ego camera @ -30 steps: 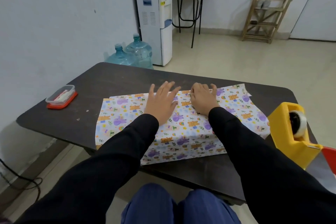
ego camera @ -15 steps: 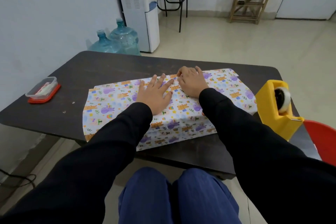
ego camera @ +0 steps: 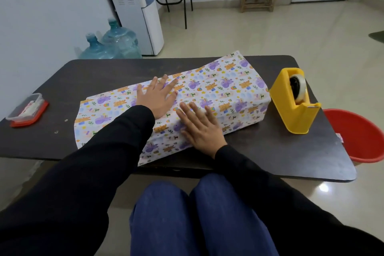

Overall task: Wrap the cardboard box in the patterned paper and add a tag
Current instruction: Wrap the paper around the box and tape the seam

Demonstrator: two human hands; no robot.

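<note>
The left hand (ego camera: 158,97) lies flat, fingers straight, on top of the patterned paper (ego camera: 228,89); the right hand (ego camera: 199,129), equally flat and grasping nothing, presses its near face. Best, I judge, to pin the top while smoothing the paper taut before taping. The cardboard box is hidden beneath, on the counter (ego camera: 270,151), a yellow tape dispenser (ego camera: 291,114) just beside.
</note>
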